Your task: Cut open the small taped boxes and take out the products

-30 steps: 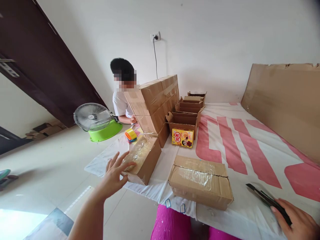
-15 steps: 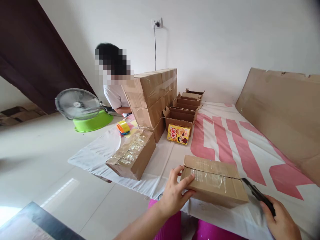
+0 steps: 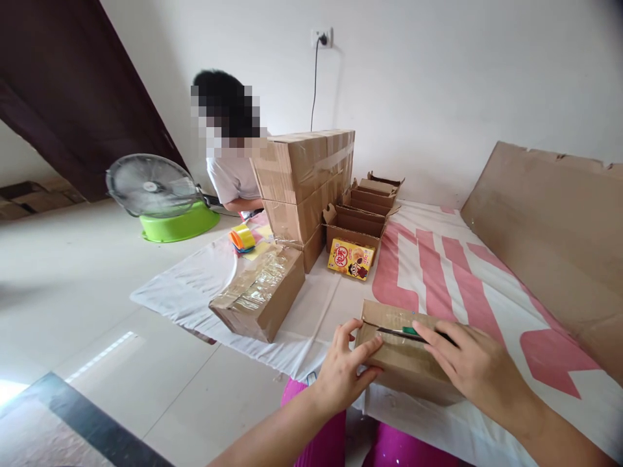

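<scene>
Left hand (image 3: pixel 343 373): spread fingers are being rested on the taped box's (image 3: pixel 413 383) left end.
Right hand (image 3: pixel 479 363): cutter (image 3: pixel 410 332) is being gripped; blade contact cannot be told.
Taped box: is lying beneath both hands at the table's near edge, long axis running left-right, along the blade.
Second box (image 3: pixel 260 295): is lying left, apart.
Yellow packet (image 3: pixel 350 258): is standing beyond, obstructing nothing.

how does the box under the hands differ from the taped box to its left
The near box has the left hand on it and a knife in the right hand at its top; no hand touches the left box. The near box lies more crosswise, while the left box slants away. Both are oblong brown cardboard.
</scene>
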Available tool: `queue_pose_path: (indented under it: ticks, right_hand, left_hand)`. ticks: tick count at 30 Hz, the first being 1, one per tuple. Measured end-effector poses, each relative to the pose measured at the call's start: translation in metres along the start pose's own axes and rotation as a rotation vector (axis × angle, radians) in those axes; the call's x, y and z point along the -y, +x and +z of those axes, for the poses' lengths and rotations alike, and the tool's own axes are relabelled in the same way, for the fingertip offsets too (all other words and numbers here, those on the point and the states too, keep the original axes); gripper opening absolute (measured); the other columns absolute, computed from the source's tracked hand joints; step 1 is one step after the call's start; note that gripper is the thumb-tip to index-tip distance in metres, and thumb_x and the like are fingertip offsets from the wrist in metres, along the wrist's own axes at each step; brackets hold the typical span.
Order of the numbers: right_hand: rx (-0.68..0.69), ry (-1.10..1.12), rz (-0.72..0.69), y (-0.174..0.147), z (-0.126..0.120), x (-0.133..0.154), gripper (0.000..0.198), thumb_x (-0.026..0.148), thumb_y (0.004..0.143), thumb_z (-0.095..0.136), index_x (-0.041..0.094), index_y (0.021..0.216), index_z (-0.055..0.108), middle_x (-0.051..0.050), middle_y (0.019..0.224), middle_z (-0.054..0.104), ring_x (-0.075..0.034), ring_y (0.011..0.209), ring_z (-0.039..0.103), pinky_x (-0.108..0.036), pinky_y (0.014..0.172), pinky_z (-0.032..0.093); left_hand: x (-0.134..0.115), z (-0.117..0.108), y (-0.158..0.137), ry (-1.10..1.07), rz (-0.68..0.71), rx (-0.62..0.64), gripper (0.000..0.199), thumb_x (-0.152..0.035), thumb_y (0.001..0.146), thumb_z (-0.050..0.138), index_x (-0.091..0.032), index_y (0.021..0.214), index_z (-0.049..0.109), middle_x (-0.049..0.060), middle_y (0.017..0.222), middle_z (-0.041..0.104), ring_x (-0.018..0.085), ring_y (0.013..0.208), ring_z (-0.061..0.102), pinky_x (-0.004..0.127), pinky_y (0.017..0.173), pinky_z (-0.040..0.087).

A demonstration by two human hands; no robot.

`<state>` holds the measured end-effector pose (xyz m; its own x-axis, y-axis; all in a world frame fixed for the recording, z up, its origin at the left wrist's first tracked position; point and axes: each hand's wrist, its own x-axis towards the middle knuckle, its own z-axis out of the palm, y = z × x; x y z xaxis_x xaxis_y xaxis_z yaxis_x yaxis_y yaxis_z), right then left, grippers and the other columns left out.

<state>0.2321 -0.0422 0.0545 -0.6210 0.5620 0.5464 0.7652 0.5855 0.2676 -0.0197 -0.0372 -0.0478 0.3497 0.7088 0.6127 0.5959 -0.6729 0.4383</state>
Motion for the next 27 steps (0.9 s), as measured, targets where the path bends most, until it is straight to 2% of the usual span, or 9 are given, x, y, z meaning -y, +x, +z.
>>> queue_pose_path:
  ticks: [5,10,14,21,24,27]
  right_hand:
    - [0.035,-0.063,-0.06,0.018,0.013,0.008,0.045,-0.002,0.087,0.049,0.019,0.124,0.063,-0.006,0.09,0.066,-0.016,0.077,0.06,-0.031,0.071,0.045]
    - [0.098,-0.074,-0.098,0.016,0.01,0.004,0.048,-0.003,0.083,0.049,0.017,0.125,0.061,-0.007,0.092,0.066,-0.018,0.078,0.06,-0.032,0.071,0.045]
    - [0.173,-0.116,-0.116,0.005,-0.006,-0.007,0.051,-0.007,0.078,0.048,0.016,0.121,0.063,-0.007,0.091,0.065,-0.018,0.076,0.059,-0.033,0.07,0.046]
    - [0.216,-0.25,-0.122,-0.018,-0.034,-0.026,0.059,-0.011,0.069,0.04,0.017,0.115,0.065,-0.003,0.08,0.061,-0.015,0.063,0.054,-0.031,0.061,0.042]
    - [0.277,-0.283,-0.081,-0.035,-0.042,-0.038,0.058,-0.011,0.071,0.04,0.019,0.115,0.064,-0.002,0.079,0.06,-0.015,0.063,0.053,-0.031,0.061,0.041]
    - [0.322,-0.26,-0.018,-0.057,-0.048,-0.05,0.054,-0.007,0.079,0.04,0.021,0.12,0.063,-0.002,0.083,0.061,-0.015,0.065,0.055,-0.03,0.062,0.041]
  left_hand:
    - [0.0,0.0,-0.001,0.002,0.002,-0.008,0.054,-0.022,0.076,0.076,-0.027,0.125,0.055,0.012,0.133,0.033,0.027,0.114,0.049,0.041,0.087,0.055]
    - [0.001,0.001,-0.002,0.015,0.0,-0.004,0.054,-0.02,0.075,0.076,-0.027,0.125,0.056,0.012,0.134,0.033,0.027,0.114,0.049,0.042,0.087,0.055]
    - [0.002,0.001,-0.002,0.027,0.002,0.004,0.054,-0.019,0.076,0.074,-0.028,0.126,0.056,0.012,0.133,0.035,0.027,0.112,0.05,0.042,0.087,0.056]
    - [0.004,0.004,-0.003,0.023,-0.008,-0.001,0.048,-0.021,0.08,0.069,-0.029,0.126,0.057,0.012,0.134,0.036,0.025,0.107,0.052,0.043,0.087,0.056]
    - [0.004,0.004,-0.004,0.029,-0.013,-0.015,0.045,-0.022,0.082,0.068,-0.029,0.125,0.057,0.012,0.133,0.037,0.025,0.106,0.053,0.042,0.086,0.056]
    - [0.004,0.003,-0.004,0.039,-0.005,-0.021,0.044,-0.023,0.083,0.067,-0.029,0.125,0.058,0.012,0.133,0.039,0.024,0.104,0.054,0.041,0.084,0.057]
